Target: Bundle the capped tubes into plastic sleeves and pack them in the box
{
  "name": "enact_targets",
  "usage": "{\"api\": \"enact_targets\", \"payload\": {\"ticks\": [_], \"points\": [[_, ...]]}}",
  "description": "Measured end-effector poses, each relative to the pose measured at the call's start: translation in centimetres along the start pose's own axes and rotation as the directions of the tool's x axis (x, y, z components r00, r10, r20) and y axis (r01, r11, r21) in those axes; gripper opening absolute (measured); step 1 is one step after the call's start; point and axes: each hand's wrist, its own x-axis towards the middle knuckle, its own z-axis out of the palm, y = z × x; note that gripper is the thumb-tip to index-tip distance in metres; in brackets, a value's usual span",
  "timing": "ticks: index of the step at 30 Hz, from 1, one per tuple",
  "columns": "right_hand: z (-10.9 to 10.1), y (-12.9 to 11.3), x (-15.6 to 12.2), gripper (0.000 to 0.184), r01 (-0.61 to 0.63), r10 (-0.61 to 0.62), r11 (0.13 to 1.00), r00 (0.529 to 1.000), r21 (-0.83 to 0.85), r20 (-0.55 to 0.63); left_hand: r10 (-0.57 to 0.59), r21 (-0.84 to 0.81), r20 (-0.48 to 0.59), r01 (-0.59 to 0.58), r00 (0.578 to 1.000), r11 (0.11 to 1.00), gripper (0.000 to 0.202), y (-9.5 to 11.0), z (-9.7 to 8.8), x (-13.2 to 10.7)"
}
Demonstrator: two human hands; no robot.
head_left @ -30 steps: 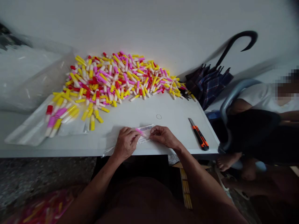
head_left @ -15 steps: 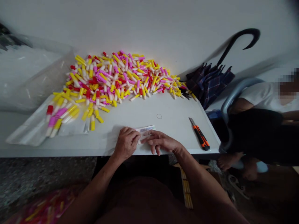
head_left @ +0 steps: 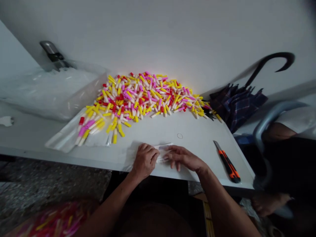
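At the table's front edge, my left hand (head_left: 145,160) is closed around the left end of a small flat white packet with blue printing (head_left: 162,147). My right hand (head_left: 184,156) reaches in from the other side, its fingers spread over the packet's right part. Whether those fingertips touch it is hard to tell. A thin rubber band (head_left: 179,135) lies just beyond them. Behind is a large heap of small tubes (head_left: 148,95), white with yellow, pink or red ends. Several more tubes lie in a clear plastic bag (head_left: 61,138) to the left.
An orange and black box cutter (head_left: 227,163) lies at right, blade out. A big clear bag (head_left: 49,90) fills the left back. A plaid umbrella (head_left: 239,103) leans on the wall. Beyond the table's right end sits a person (head_left: 291,158). More coloured tubes (head_left: 56,219) are low at left.
The view has swung left, so everything appears further right and lower. My left hand keeps its hold on the packet. The fingers of my right hand have shifted slightly and spread over it.
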Motion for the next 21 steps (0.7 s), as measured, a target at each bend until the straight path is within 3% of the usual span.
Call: {"api": "enact_targets", "payload": {"ticks": [2,4,8,14,17,21], "points": [[-0.7,-1.4,1.3,0.041,0.088,-0.119,0.984,0.97,-0.152,-0.212,-0.002,-0.001,-0.009,0.002,1.0,1.0,0.021,0.0,0.0,0.0],[-0.8,-3.0,3.7,0.035,0.169,-0.263,0.946,0.9,-0.278,-0.347,-0.004,-0.001,-0.014,0.004,1.0,1.0,0.021,0.0,0.1,0.0],[0.9,-5.9,10.6,0.026,0.228,-0.4,0.876,0.835,-0.425,-0.378,-0.015,-0.011,-0.007,0.015,1.0,1.0,0.019,0.0,0.2,-0.1],[3.9,-8.0,20.2,0.016,0.091,-0.434,0.795,0.775,-0.599,-0.459,-0.03,-0.027,-0.013,0.029,0.999,0.999,0.018,-0.2,0.4,-0.2],[4.5,-8.3,22.3,0.026,0.038,-0.437,0.765,0.764,-0.643,-0.475,-0.028,-0.027,-0.015,0.028,0.999,0.999,0.019,-0.2,0.5,-0.1],[4.6,-8.3,22.3,0.031,0.035,-0.446,0.742,0.772,-0.669,-0.453,-0.03,-0.019,-0.009,0.03,1.0,0.999,0.018,-0.1,0.4,-0.1]]}}
